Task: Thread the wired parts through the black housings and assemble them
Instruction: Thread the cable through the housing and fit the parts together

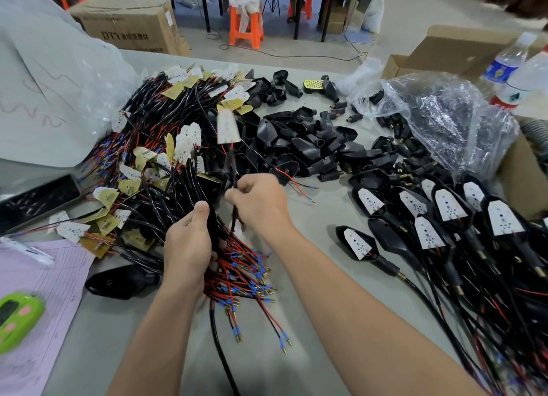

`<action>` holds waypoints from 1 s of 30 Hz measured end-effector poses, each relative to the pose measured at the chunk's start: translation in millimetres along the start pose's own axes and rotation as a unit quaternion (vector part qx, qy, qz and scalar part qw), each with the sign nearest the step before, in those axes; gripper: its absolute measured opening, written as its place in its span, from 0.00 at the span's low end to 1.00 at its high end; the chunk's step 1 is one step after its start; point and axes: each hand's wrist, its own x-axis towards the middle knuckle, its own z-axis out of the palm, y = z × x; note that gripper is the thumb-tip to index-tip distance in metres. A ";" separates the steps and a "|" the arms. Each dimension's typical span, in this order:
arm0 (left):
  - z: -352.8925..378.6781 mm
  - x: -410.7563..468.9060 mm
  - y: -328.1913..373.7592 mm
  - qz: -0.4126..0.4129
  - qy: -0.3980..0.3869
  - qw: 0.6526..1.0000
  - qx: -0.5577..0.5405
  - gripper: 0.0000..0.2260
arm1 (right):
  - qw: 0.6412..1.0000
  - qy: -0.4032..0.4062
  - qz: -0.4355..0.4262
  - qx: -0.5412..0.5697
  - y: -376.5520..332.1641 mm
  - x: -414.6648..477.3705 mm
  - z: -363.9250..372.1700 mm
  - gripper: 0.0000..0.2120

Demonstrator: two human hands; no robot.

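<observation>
My left hand (pixel 189 241) grips a thick bundle of black cables (pixel 178 188) whose red wire ends with blue and brass terminals (pixel 240 280) fan out below it. My right hand (pixel 261 200) pinches one black cable, and its white LED board (pixel 228 126) stands lifted and blurred above the heap. More wired boards (pixel 154 164) lie tangled at the left. Empty black housings (pixel 302 140) are piled in the middle. Assembled housings with white boards inside (pixel 444 206) lie at the right.
A clear plastic bag (pixel 439 111) with small black parts sits at the back right beside two water bottles (pixel 516 69). Pink paper (pixel 38 277) and a green device (pixel 17 315) lie at the left. One lone housing (pixel 118 280) rests near my left wrist.
</observation>
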 end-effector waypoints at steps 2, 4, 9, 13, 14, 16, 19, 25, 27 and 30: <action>-0.1 0.5 3.0 -0.004 -0.010 1.000 0.022 0.24 | 0.996 0.054 -0.015 0.076 0.1 -1.6 -19.9 0.17; -0.5 2.2 4.1 0.006 -0.009 0.999 0.054 0.20 | 0.989 0.106 -0.029 0.098 -0.4 0.8 -40.6 0.17; 0.2 0.4 3.5 0.052 -0.015 0.993 0.109 0.13 | 0.973 0.205 -0.053 0.090 -4.5 5.0 -78.6 0.15; 4.0 -2.6 3.7 0.066 0.005 0.983 0.169 0.15 | 0.931 0.270 -0.051 0.240 -10.8 12.4 -108.4 0.10; 4.2 -2.6 3.7 0.062 0.008 0.984 0.169 0.16 | 0.927 0.270 -0.052 0.256 -11.6 14.3 -117.1 0.10; 3.9 -2.6 2.9 0.066 0.024 0.985 0.154 0.18 | 0.926 0.248 -0.057 0.279 -10.2 14.5 -130.7 0.10; 10.0 -9.1 5.9 0.085 0.010 0.994 0.065 0.18 | 0.920 0.207 -0.051 0.330 -3.6 7.8 -140.5 0.11; 36.2 -34.2 11.3 -0.057 -0.259 0.946 -0.185 0.27 | 0.912 0.162 -0.017 0.377 11.4 -4.5 -141.5 0.09; 40.3 -38.3 9.9 -0.071 -0.301 0.929 -0.204 0.24 | 0.915 0.150 -0.021 0.374 14.6 -6.5 -143.8 0.07; 44.7 -42.8 10.1 -0.070 -0.316 0.924 -0.205 0.20 | 0.922 0.138 -0.031 0.362 16.6 -6.6 -150.1 0.07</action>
